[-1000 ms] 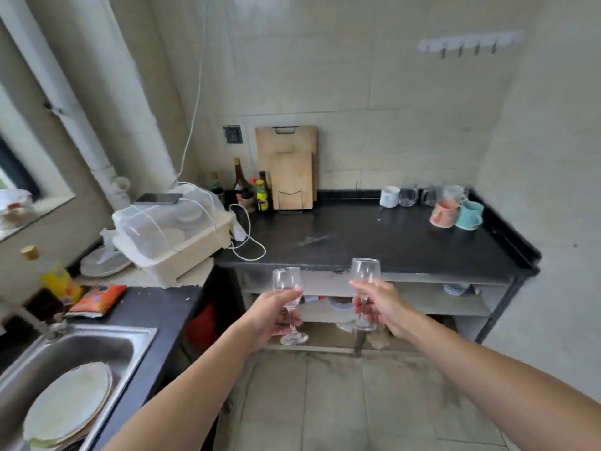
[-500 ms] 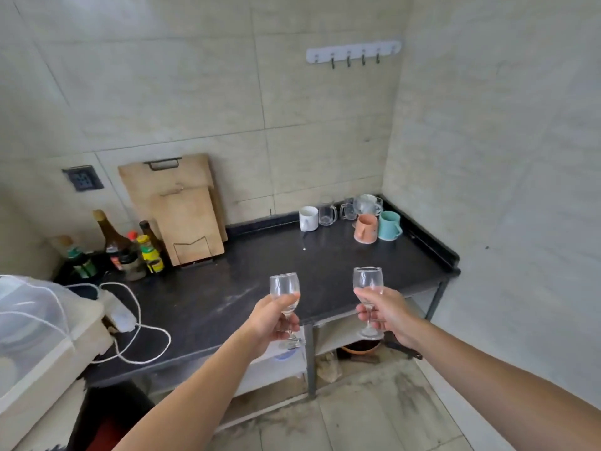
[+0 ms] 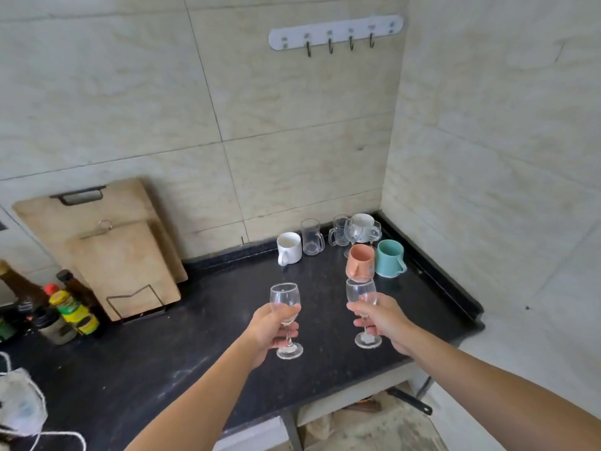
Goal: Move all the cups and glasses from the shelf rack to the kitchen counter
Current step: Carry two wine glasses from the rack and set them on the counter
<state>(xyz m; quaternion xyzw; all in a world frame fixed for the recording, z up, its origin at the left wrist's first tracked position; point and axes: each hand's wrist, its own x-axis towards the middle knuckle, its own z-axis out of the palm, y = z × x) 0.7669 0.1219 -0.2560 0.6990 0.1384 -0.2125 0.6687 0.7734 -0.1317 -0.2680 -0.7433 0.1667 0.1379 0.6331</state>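
My left hand [image 3: 271,328] grips the stem of a clear wine glass [image 3: 285,302], held upright over the black kitchen counter [image 3: 182,362]. My right hand [image 3: 380,320] grips a second wine glass [image 3: 360,292] the same way, a little to the right. Both glass feet hang just above the counter. Cups stand in the back right corner: a white mug [image 3: 288,248], a clear glass mug [image 3: 311,237], several more clear glasses [image 3: 344,231], a pink cup [image 3: 360,262] and a teal cup [image 3: 389,258]. The shelf rack is out of view.
Two wooden cutting boards [image 3: 117,255] lean on the wall in a wire stand at the left. Bottles and jars [image 3: 61,307] crowd the far left. A white cable [image 3: 42,434] lies at the lower left. A hook rail [image 3: 335,34] hangs on the wall.
I have come closer to the counter and the view has swung right. Both hands have carried the wine glasses forward, from in front of the counter's edge to over its top.
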